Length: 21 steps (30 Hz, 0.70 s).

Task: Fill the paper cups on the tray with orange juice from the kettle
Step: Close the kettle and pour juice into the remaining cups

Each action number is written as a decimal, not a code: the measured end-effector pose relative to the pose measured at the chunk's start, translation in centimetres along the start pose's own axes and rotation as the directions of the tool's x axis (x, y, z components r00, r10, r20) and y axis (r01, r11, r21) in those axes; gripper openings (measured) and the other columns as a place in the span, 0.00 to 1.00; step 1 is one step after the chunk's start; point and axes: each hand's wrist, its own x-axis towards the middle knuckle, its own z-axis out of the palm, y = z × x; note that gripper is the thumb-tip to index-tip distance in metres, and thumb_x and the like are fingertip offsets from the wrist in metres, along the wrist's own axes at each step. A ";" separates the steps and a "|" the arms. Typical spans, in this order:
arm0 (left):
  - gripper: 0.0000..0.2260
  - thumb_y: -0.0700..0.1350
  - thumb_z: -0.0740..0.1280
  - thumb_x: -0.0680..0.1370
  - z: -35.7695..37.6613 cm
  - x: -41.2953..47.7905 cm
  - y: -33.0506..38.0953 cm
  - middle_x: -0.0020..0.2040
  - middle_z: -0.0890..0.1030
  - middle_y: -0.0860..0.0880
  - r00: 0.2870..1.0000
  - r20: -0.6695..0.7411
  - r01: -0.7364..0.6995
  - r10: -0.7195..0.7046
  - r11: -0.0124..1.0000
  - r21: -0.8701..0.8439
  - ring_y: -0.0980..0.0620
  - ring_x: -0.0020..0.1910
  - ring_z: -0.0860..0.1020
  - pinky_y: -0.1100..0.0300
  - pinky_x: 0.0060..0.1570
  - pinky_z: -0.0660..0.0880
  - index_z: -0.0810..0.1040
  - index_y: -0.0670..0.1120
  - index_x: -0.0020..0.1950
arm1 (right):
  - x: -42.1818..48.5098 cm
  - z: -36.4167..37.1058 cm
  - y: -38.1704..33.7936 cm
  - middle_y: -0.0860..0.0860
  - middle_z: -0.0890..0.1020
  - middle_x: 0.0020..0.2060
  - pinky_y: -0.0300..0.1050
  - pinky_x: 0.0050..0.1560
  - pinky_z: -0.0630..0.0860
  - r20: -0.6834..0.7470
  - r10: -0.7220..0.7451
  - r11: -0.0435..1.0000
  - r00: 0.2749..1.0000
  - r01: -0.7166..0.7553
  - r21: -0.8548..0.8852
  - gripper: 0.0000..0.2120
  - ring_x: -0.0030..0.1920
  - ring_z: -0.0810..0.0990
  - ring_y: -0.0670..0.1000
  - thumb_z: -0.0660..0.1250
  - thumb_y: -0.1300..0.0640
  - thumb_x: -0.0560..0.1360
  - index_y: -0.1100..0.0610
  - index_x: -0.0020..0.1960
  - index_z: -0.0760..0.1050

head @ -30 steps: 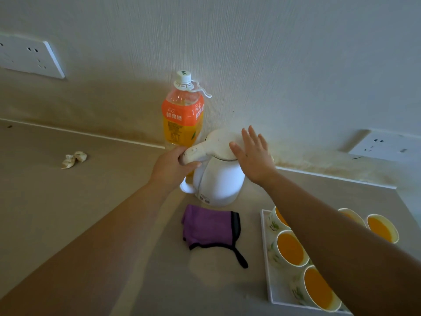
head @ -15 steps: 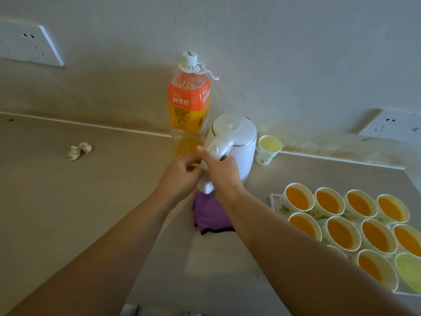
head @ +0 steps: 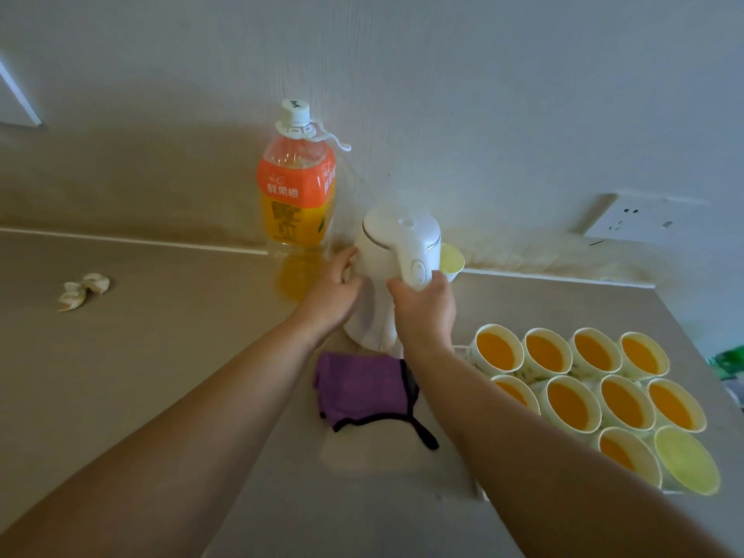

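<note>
Got the white kettle (head: 396,235) between both hands at the far side of the counter (head: 161,356), right by the wall. My right hand (head: 424,312) is wrapped round its handle and my left hand (head: 334,294) cups its left side. Lid's down, handle faces me, juice bottle (head: 296,195) just left, paper cups (head: 571,404) full of orange off to the near right.

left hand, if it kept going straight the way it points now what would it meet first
The white plastic kettle: the left hand touches its side, so nothing lies between. The orange-labelled juice bottle stands left of that line, as far as depth shows.
</note>
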 end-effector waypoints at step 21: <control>0.11 0.51 0.63 0.79 6.2 -7.7 10.7 0.50 0.75 0.64 0.852 -0.409 -0.285 0.327 0.945 0.162 0.71 0.46 0.73 0.76 0.44 0.68 0.72 0.54 0.62 | -0.9 -16.6 -5.0 0.53 0.73 0.30 0.45 0.32 0.71 0.214 -0.297 0.937 0.931 0.240 0.255 0.08 0.28 0.72 0.51 0.68 0.58 0.66 0.57 0.38 0.69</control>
